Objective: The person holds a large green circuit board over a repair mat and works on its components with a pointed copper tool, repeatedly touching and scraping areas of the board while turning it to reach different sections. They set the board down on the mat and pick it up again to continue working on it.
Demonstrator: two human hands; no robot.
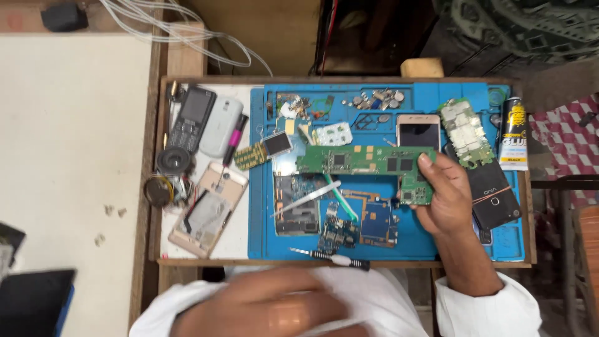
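Right hand gripping green circuit board over blue mat; left hand blurred, grip unclear

Phone repair workshop. Blue repair mat in a wooden tray under the right hand, loaded with bare circuit boards, stripped handsets, loose button cells, tweezers, screwdriver, glue tube beyond the hand.
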